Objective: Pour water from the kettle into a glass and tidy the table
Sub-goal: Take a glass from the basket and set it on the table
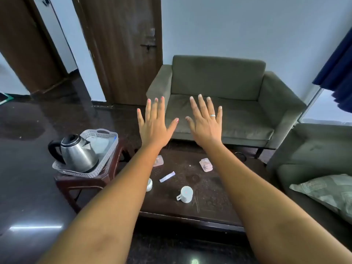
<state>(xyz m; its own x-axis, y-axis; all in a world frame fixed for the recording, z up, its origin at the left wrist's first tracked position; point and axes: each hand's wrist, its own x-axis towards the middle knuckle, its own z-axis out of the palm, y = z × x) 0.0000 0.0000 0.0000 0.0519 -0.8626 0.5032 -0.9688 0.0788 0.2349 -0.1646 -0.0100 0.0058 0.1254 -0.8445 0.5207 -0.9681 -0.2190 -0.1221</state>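
Note:
A steel kettle (77, 153) with a black handle stands in a white perforated tray (106, 161) on a small brown stool at the left. Clear glasses (96, 140) lie in the tray behind it. My left hand (155, 123) and my right hand (206, 122) are stretched out flat above the dark coffee table (209, 202), fingers spread, holding nothing. On the table lie a white cup (185, 194) on its side, a second white cup (149, 184) partly hidden by my left forearm, a paper strip (167, 176) and two pinkish packets (206, 164).
A grey-green sofa (228, 103) stands behind the table, and another with a cushion (327, 191) is at the right. A brown door (123, 50) is at the back. The dark glossy floor (28, 168) spreads to the left of the stool.

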